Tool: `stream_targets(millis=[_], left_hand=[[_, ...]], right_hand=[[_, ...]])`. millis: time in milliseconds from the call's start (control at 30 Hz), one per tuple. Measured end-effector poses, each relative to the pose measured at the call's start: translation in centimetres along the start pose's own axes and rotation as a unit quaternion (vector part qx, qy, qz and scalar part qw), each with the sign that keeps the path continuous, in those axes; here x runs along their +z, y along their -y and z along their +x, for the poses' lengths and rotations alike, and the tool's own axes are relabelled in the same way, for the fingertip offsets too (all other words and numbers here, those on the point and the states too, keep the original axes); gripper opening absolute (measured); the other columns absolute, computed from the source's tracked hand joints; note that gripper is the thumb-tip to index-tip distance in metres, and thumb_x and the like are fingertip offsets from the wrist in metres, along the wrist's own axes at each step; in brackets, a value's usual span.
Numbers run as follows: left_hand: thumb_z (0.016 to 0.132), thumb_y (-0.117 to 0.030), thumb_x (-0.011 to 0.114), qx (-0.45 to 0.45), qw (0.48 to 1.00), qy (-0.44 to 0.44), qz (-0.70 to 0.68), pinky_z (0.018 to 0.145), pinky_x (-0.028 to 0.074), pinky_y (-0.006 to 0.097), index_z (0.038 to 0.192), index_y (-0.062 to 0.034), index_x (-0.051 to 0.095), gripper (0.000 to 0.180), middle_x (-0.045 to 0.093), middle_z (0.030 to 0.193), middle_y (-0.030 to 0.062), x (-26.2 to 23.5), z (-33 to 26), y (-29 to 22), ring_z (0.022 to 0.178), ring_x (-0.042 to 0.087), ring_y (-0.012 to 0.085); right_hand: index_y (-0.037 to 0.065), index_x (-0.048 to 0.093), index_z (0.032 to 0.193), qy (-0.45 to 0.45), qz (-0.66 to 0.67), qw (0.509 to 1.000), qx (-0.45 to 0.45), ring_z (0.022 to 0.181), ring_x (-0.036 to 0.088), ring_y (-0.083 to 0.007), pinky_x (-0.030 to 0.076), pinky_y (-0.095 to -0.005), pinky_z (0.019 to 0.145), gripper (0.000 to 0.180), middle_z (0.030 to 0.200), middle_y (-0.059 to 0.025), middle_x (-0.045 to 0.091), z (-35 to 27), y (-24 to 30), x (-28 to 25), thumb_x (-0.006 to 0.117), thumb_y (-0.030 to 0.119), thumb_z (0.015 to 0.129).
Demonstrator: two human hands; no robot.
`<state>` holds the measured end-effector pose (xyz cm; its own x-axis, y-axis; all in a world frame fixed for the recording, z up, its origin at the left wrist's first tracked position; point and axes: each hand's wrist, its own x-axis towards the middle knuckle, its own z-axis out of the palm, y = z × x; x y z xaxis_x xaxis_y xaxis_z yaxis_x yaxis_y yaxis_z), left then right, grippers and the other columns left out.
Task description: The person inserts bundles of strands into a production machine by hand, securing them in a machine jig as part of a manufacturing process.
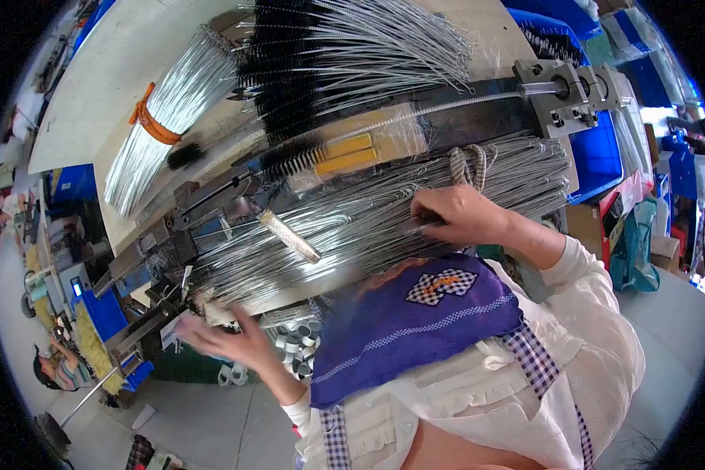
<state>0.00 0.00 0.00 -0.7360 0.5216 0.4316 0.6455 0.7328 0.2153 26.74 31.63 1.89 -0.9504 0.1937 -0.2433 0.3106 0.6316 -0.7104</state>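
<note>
Noting my right hand [460, 213] pinching strands atop the wire bundle [352, 227], whose long axis runs left-right; my left hand [229, 338], fingers spread and released, lies below its left end.

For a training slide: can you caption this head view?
Right hand picks at a heap of bent wires on a workbench; blurred left hand open beside the machine.

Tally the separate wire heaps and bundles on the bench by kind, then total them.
Tied wire bundle with orange band: 1
Loose wire heap under the right hand: 1
Heap of black bristle brushes on wire stems: 1
Total: 3
</note>
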Motion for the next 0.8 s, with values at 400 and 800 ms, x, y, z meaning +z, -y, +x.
stream_targets(millis=[400,800], left_hand=[[0.085,-0.023,0.067,-0.402,0.912,-0.081,0.007,0.075,0.053,0.05,0.144,-0.0004,0.031,0.072,0.054,0.121,0.032,-2.1,-8.0,16.8,0.096,0.062,0.0444],[0.093,-0.024,0.053,0.098,0.839,0.311,-0.435,0.071,0.038,0.037,0.115,-0.0032,0.051,0.031,0.044,0.099,0.0132,-5.2,3.6,-13.4,0.084,0.044,0.0223]], right_hand=[[0.003,0.058,0.106,-0.65,0.3,0.698,-0.03,0.055,0.044,-0.0067,0.03,-0.0195,0.046,0.022,0.074,-0.0017,0.056,-4.7,0.3,-10.1,0.059,0.021,0.094],[0.002,0.058,0.099,-0.489,0.18,0.814,-0.256,0.073,0.057,-0.0209,0.047,-0.0354,0.066,0.015,0.08,-0.0108,0.055,2.8,11.1,-10.9,0.058,0.016,0.092]])
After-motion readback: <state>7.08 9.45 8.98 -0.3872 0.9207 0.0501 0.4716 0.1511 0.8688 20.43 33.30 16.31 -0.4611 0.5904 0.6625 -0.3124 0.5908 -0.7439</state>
